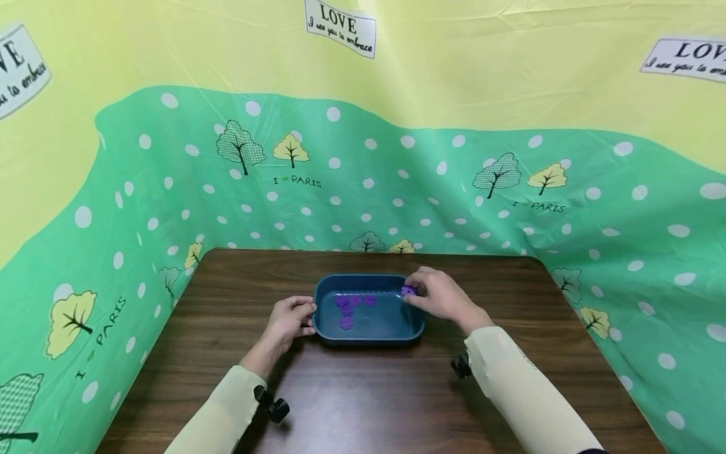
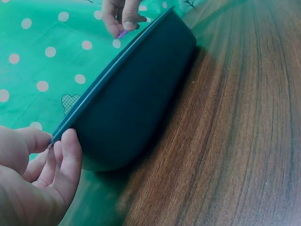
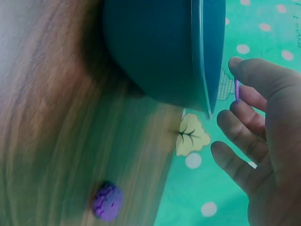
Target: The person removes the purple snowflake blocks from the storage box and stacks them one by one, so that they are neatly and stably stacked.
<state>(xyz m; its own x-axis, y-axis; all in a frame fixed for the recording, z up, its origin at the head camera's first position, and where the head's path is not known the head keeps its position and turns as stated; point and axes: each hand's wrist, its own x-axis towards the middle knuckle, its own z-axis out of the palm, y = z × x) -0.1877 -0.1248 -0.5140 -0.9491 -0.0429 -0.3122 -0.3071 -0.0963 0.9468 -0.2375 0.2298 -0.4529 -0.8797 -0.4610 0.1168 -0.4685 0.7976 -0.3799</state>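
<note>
A dark blue tray [image 1: 374, 325] stands on the table, with several purple flower-shaped pieces [image 1: 346, 309] lying in its left part. My left hand [image 1: 286, 323] pinches the tray's left rim between thumb and fingers, as the left wrist view also shows. Above the tray's back right corner, my right hand [image 1: 445, 295] pinches one purple flower piece [image 1: 408, 291] by its edge. In the right wrist view that thin piece [image 3: 237, 89] sits between thumb and fingers, apart from the rim.
On the wooden table [image 1: 363, 403], beside the tray, the right wrist view shows a purple stack or thick piece [image 3: 108, 202]; the head view does not show it clearly. A green and yellow patterned cloth [image 1: 397, 189] hangs around the table's back and sides.
</note>
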